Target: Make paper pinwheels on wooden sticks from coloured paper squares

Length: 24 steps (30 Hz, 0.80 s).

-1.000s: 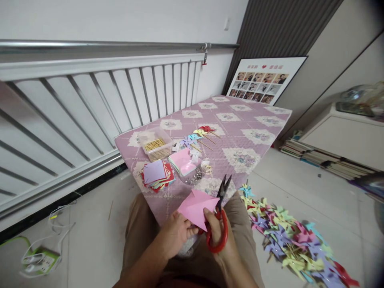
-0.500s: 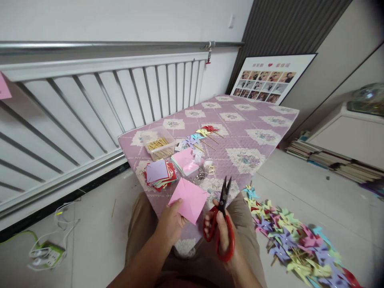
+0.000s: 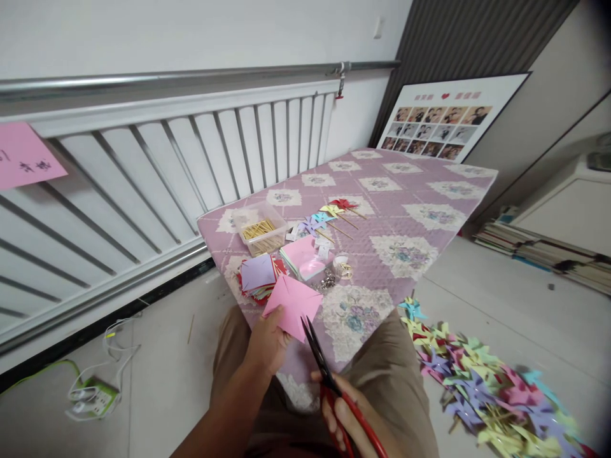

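My left hand point(image 3: 268, 340) pinches the lower left corner of a pink square of paper point(image 3: 292, 304), which has slits running in from its corners. In my right hand point(image 3: 351, 413) are red-handled scissors point(image 3: 321, 359), my fingers through the loops. Their dark blades are slightly apart, with the tips at the paper's lower right edge. Just beyond my left hand lies a stack of coloured paper squares point(image 3: 260, 275), a lilac one on top. Farther along sit a pink paper pile point(image 3: 305, 254), small metal pieces point(image 3: 327, 280) and a small round tub point(image 3: 344, 267).
A clear box of wooden sticks point(image 3: 260, 230) and several finished paper pinwheels point(image 3: 329, 216) lie on the flowered tablecloth point(image 3: 382, 210). To the right, many pinwheels point(image 3: 487, 388) are heaped on the floor. A radiator point(image 3: 191, 165) stands behind; a power strip point(image 3: 98, 397) lies at left.
The scissors have swung left and tilted, bringing their blades to the paper's edge. The paper has shifted slightly left. My view has turned a little to the left.
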### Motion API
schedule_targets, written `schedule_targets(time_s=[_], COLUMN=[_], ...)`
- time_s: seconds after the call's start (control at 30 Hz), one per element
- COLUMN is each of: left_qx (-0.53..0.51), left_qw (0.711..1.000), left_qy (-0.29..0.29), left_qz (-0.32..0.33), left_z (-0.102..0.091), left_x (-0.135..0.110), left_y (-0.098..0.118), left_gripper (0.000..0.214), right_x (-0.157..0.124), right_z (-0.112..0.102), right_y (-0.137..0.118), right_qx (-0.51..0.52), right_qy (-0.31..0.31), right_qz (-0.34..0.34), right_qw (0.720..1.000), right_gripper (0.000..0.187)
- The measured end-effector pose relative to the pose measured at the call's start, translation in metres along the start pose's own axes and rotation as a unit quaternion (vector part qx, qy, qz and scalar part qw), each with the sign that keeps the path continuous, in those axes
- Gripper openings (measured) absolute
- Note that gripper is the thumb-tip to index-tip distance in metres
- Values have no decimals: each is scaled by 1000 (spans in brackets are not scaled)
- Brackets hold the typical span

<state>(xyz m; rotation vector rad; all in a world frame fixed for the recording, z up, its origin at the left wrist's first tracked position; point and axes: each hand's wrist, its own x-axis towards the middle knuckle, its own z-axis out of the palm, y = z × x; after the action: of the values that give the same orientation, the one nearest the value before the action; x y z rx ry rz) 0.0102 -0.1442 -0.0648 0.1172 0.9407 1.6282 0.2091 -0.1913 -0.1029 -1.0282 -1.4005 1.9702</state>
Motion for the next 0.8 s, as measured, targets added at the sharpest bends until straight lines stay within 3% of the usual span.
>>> schedule_targets(time_s=[0.2, 0.37, 0.8], left_qx=[-7, -13, 6], left_qw=[1000, 1000, 1000], left_qy=[-5, -9, -14], left_qz=[3, 0, 20], left_z=[5, 9, 10], left_x=[-4, -9, -14], left_y=[2, 0, -7], left_gripper=[11, 21, 19], right_x=[-2, -4, 5], right_z=[1, 3, 1], right_y=[-10, -16, -2], right_qx=[7, 10, -29], right_qy=[4, 14, -20], right_qz=[46, 45, 34], right_qw=[999, 999, 999], right_gripper=[67, 66, 64])
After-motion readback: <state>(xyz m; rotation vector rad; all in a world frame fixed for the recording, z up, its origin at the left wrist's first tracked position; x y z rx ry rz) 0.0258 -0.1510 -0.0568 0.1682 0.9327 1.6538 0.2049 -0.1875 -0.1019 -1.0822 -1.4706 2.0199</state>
